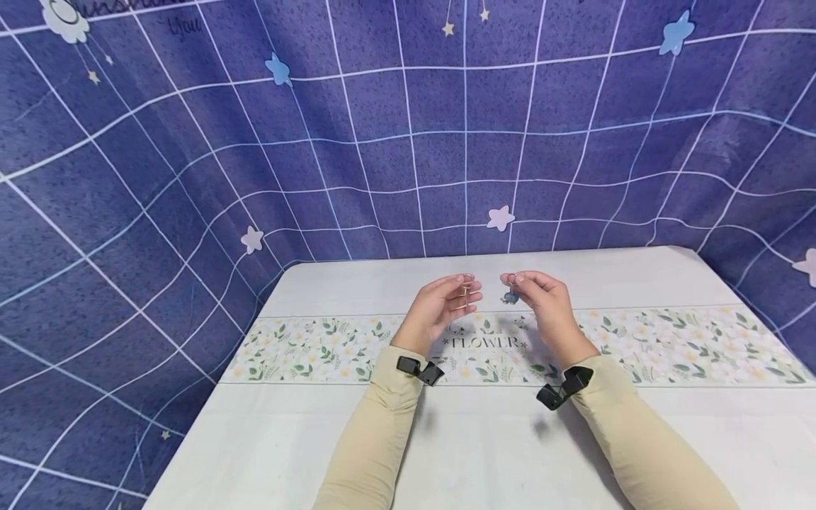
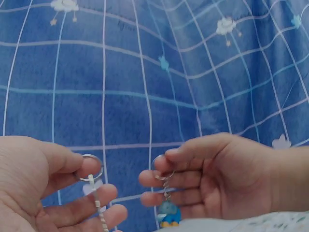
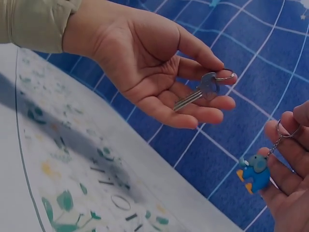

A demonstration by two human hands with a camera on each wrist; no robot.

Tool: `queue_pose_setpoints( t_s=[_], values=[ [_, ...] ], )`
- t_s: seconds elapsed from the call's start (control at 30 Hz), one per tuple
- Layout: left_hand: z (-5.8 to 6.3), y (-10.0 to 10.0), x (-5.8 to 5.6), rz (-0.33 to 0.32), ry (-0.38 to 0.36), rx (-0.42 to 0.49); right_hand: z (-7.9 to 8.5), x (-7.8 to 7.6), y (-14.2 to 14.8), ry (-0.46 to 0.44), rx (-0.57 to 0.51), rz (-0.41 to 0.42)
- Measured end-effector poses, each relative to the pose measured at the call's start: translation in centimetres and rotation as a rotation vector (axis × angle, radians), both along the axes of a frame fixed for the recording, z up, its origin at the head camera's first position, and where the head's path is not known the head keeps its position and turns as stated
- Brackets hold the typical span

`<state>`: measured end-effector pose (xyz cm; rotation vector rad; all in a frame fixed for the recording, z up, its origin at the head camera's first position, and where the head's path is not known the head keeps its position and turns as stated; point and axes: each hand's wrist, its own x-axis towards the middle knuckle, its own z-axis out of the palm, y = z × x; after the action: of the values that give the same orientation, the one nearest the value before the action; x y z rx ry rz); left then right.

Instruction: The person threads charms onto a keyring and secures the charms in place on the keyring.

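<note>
Between thumb and forefinger my left hand [image 1: 444, 306] pinches a metal split ring [image 2: 90, 167]. From that ring hangs a silver key [image 3: 202, 93], lying against the other fingers. My right hand [image 1: 544, 301] pinches a second split ring [image 3: 288, 128] the same way. A short chain joins it to a blue elephant keychain charm [image 3: 256, 173] with yellow feet, which dangles below the fingers. The two hands face each other over the table, a small gap apart, and the key's ring and the charm's ring do not touch.
Below the hands is a white table [image 1: 287, 439] with a floral runner [image 1: 319, 347] printed with "FLOWER". A blue gridded curtain [image 1: 382, 156] with stars stands behind and at both sides. Black straps [image 1: 564, 387] sit on both wrists.
</note>
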<state>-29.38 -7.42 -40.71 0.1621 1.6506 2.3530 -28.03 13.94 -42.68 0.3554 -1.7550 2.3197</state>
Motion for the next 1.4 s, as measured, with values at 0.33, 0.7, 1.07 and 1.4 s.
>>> queue_pose_setpoints(
  t_s=[0.33, 0.7, 1.07, 1.4],
  values=[
    [1.4, 0.8, 1.1, 0.037, 0.024, 0.046, 1.4, 0.9, -0.4, 0.007, -0.048, 0.059],
    [1.5, 1.3, 1.9, 0.016, 0.040, 0.021, 2.2, 1.6, -0.7, 0.010, -0.082, 0.117],
    [1.7, 1.5, 2.0, 0.024, 0.000, 0.066, 2.5, 1.6, -0.6, -0.011, -0.060, 0.128],
    [1.6, 1.2, 1.7, -0.041, -0.032, 0.165, 2.7, 1.6, -0.3, -0.049, -0.047, 0.159]
  ],
)
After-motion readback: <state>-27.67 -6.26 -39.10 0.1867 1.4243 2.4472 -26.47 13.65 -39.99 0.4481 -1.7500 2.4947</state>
